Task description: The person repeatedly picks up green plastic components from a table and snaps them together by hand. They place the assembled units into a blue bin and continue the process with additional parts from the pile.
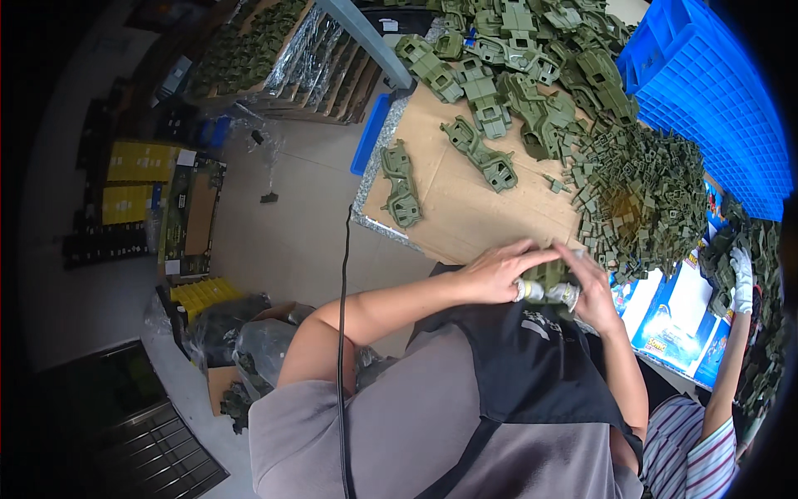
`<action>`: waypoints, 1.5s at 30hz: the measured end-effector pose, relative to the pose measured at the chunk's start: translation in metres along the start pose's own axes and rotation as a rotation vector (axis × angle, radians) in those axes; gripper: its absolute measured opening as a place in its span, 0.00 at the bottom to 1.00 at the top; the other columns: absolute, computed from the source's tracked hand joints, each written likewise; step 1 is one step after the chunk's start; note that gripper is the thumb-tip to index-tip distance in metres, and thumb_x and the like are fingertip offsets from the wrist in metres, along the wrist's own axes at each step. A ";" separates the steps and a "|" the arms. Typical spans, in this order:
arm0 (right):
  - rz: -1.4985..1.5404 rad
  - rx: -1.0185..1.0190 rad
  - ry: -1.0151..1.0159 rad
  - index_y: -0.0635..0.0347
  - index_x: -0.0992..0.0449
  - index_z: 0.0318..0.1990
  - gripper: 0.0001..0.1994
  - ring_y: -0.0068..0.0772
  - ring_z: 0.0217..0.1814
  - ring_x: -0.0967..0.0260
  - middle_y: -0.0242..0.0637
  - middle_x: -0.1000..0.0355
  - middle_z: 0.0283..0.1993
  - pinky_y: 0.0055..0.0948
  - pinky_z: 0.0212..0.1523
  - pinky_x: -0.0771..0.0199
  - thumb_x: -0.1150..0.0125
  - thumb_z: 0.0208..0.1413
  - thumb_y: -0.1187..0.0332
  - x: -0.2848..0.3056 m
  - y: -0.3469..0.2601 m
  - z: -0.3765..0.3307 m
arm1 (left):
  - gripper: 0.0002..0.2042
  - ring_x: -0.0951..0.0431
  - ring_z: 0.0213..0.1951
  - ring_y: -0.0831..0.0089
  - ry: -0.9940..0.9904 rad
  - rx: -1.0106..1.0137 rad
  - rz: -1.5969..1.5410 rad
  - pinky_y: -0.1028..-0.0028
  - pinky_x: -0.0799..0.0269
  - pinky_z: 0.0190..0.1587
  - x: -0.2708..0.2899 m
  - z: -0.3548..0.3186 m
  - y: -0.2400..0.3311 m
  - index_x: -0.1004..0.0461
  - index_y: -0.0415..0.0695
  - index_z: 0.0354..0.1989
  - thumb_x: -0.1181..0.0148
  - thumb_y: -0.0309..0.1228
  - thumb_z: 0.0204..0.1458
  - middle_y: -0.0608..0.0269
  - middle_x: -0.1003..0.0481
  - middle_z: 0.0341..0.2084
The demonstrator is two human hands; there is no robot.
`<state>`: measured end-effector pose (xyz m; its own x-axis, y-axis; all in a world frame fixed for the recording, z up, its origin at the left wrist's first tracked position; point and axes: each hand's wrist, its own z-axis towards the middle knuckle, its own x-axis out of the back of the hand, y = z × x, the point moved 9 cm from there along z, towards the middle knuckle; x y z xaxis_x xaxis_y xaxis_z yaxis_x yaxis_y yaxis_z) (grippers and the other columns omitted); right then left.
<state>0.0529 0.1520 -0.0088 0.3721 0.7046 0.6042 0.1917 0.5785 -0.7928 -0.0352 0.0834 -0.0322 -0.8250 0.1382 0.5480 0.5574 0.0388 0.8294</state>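
Observation:
At the near edge of the cardboard-covered table, my left hand (499,273) and my right hand (593,291) close together round a green plastic toy-vehicle part (544,273). My fingers hide most of it. Whitish wraps cover the thumbs of both hands. Beyond my hands lie two loose green toy-vehicle body shells, one at the table's left edge (402,185) and one nearer the middle (480,155). To the right of them spreads a heap of small green plastic pieces (636,200).
More green shells (524,50) are piled at the far side. A blue crate (706,91) stands far right. Below it, a co-worker's white-gloved hand (740,281) touches green parts. A black cable (344,274) hangs at my left. Stacked trays (320,79) stand behind the table's left corner.

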 end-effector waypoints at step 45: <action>-0.188 -0.471 1.722 0.68 0.40 0.56 0.26 0.34 0.54 0.39 0.43 0.38 0.54 0.32 0.56 0.41 0.40 0.48 0.75 0.159 0.263 -0.294 | 0.41 0.43 0.59 0.53 0.911 0.570 0.127 0.60 0.47 0.59 0.091 -0.153 -0.270 0.52 0.33 0.61 0.36 0.33 0.40 0.44 0.44 0.58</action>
<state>0.4294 0.2949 -0.1449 0.6888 -0.7050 0.1686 0.4401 0.2218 -0.8701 -0.2746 -0.0656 -0.1894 -0.3863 -0.6046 0.6966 0.4109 0.5633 0.7168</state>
